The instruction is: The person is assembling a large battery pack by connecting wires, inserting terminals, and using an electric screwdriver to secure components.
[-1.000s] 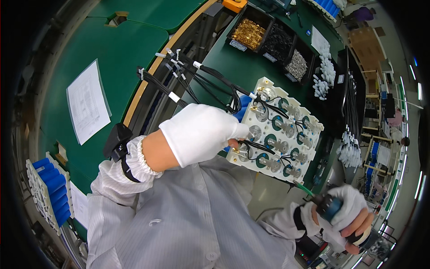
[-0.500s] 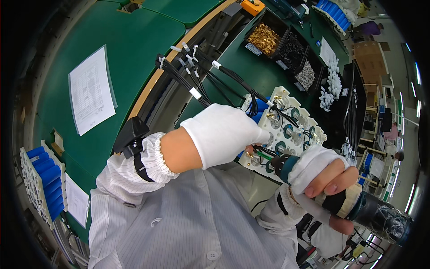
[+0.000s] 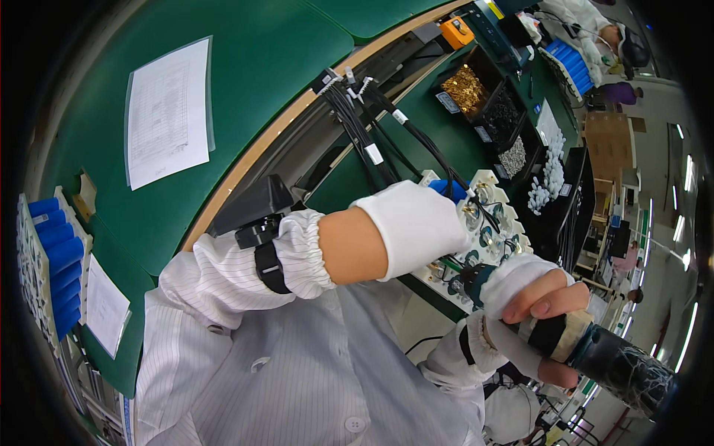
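My right hand point(image 3: 539, 301) is wrapped round a dark, tape-bound power screwdriver point(image 3: 621, 364), its teal nose pointing left at the near edge of a battery pack point(image 3: 504, 215). This pack has a white plastic holder, blue cylindrical cells and round metal terminals with black wires. Over its left part lies my left hand point(image 3: 416, 227), in a white fingerless glove, closed with its fingertips hidden. The slim green shaft ahead of the screwdriver runs under that hand; what it touches is hidden. Bundles of black cables point(image 3: 349, 123) with white tags and connectors stretch away from the pack.
Black bins hold brass-coloured parts point(image 3: 465, 89), black parts point(image 3: 502, 111) and silver parts point(image 3: 513, 158). White caps point(image 3: 552, 175) lie beside them. A sheet of paper point(image 3: 169, 111) rests on the green table point(image 3: 253, 67). Another blue-cell pack point(image 3: 56, 260) stands far left. Another person point(image 3: 591, 37) is at the far right.
The view has shifted, so the table and bins sit differently in it. My left hand now covers the fingertips seen earlier near the screwdriver's tip. The right hand keeps its grip on the screwdriver.
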The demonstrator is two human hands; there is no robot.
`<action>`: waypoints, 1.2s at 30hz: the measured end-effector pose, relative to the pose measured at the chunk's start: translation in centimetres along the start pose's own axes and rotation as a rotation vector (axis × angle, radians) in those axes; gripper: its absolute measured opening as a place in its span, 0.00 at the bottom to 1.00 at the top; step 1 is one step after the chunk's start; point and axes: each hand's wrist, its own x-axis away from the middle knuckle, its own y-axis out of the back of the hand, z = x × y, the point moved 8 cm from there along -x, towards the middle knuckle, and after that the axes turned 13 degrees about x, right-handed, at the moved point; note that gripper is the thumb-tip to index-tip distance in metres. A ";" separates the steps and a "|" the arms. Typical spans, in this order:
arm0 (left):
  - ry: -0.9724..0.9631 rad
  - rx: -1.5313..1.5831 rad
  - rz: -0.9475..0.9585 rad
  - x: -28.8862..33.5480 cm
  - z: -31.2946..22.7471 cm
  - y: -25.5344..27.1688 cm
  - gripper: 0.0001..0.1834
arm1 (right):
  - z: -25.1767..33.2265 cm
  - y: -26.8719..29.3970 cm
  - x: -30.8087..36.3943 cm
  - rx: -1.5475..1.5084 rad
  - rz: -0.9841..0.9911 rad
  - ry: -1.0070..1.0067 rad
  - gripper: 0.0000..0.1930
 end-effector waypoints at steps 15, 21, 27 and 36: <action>0.019 0.012 0.016 0.4 0.2 0.5 0.12 | -0.6 -1.7 -2.4 0.017 0.763 -0.262 0.27; -0.046 -0.069 -0.033 0.5 -0.3 -0.4 0.11 | 0.6 0.0 0.6 0.081 -0.061 0.014 0.39; -0.011 -0.118 0.003 0.6 -0.1 -1.0 0.08 | 0.6 0.0 0.5 0.169 -0.136 0.032 0.38; -0.096 0.015 -0.130 2.1 -0.7 -0.9 0.05 | 0.7 0.0 1.5 0.239 -0.285 -0.027 0.39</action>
